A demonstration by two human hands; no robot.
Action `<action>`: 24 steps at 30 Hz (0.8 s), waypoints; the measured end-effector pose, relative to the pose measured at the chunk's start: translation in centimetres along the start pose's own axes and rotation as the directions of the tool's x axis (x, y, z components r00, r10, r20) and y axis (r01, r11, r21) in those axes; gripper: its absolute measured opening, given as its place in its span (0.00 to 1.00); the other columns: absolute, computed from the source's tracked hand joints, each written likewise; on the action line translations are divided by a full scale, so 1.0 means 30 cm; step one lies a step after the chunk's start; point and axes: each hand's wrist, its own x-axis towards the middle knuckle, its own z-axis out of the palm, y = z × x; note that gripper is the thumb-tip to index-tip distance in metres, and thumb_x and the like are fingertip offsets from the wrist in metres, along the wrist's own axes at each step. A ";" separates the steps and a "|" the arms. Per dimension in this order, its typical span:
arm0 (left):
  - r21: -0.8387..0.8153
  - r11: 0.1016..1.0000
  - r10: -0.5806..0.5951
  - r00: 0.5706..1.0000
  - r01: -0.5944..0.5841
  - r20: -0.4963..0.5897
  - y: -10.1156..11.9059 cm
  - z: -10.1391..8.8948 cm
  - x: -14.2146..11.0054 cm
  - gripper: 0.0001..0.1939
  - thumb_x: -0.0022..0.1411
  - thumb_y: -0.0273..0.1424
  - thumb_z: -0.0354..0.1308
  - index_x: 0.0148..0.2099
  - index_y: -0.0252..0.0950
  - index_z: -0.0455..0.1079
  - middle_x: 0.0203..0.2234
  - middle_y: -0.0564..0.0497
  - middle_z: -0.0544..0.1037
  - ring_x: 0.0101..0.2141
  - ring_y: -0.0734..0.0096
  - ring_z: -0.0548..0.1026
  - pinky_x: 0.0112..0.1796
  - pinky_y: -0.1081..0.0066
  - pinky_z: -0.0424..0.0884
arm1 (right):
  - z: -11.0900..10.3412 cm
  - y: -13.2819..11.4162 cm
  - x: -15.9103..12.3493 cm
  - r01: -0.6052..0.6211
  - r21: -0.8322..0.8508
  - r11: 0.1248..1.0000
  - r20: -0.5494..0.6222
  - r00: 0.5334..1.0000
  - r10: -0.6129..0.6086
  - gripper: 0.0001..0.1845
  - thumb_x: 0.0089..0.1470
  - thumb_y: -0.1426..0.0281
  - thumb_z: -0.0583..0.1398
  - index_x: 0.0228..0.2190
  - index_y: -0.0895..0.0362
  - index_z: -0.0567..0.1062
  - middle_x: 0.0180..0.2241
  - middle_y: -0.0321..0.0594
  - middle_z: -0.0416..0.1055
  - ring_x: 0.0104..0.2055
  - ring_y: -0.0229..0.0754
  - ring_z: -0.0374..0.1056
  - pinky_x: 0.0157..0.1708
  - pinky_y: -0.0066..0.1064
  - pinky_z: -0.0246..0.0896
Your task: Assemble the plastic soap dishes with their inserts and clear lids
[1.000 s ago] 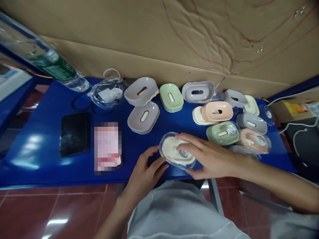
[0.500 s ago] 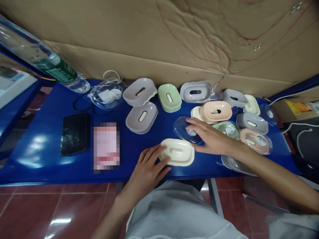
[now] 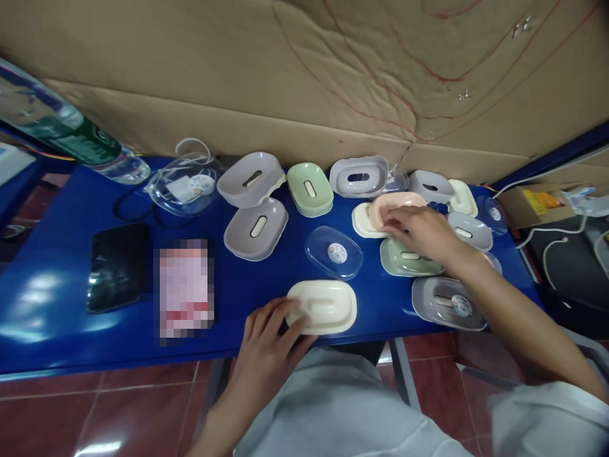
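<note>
Blue tabletop (image 3: 257, 285): our left hand (image 3: 265, 346) loose on oval cream plastic tray (image 3: 333, 306), right hand (image 3: 425, 231), grip unclear, seemingly fetching oval peach plastic dish (image 3: 397, 200), lift needed.

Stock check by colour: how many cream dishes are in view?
3: one cream dish by the left hand; a second, partly covered by the peach dish; a third at the back right. More could be hidden behind the right hand.

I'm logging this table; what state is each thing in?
cream dish: uncovered, left hand touching
centre clear lid: off, lying on table
peach dish: uncovered, right hand at it
front grey dish: lidded
back green dish: uncovered
left grey dishes: uncovered
bottle: standing, top unseen
black slab: flat
</note>
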 end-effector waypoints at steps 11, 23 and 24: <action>-0.023 0.998 -0.068 0.992 0.066 -0.102 0.067 0.041 -0.018 0.34 0.70 0.34 0.69 0.74 0.44 0.63 0.69 0.31 0.67 0.65 0.40 0.72 0.59 0.41 0.71 | -0.102 -0.277 -0.144 0.198 -0.255 0.947 -0.404 0.867 -0.290 0.14 0.71 0.77 0.58 0.53 0.63 0.80 0.43 0.50 0.84 0.44 0.50 0.78 0.44 0.41 0.67; -0.092 0.993 0.079 0.997 -0.079 -0.001 0.034 0.027 0.014 0.34 0.73 0.27 0.64 0.76 0.40 0.59 0.72 0.30 0.64 0.72 0.42 0.66 0.63 0.46 0.76 | 0.101 -0.577 -0.332 0.547 -0.031 0.836 -0.485 0.724 -0.492 0.13 0.72 0.69 0.61 0.52 0.49 0.84 0.50 0.39 0.85 0.54 0.46 0.79 0.53 0.41 0.76; -0.089 0.992 0.085 0.996 -0.085 0.002 0.025 0.023 0.012 0.31 0.73 0.27 0.63 0.75 0.39 0.61 0.71 0.31 0.65 0.71 0.43 0.67 0.62 0.47 0.77 | 0.116 -0.564 -0.340 0.560 0.005 0.829 -0.467 0.734 -0.493 0.14 0.72 0.66 0.62 0.55 0.50 0.82 0.54 0.40 0.83 0.59 0.47 0.77 0.58 0.43 0.74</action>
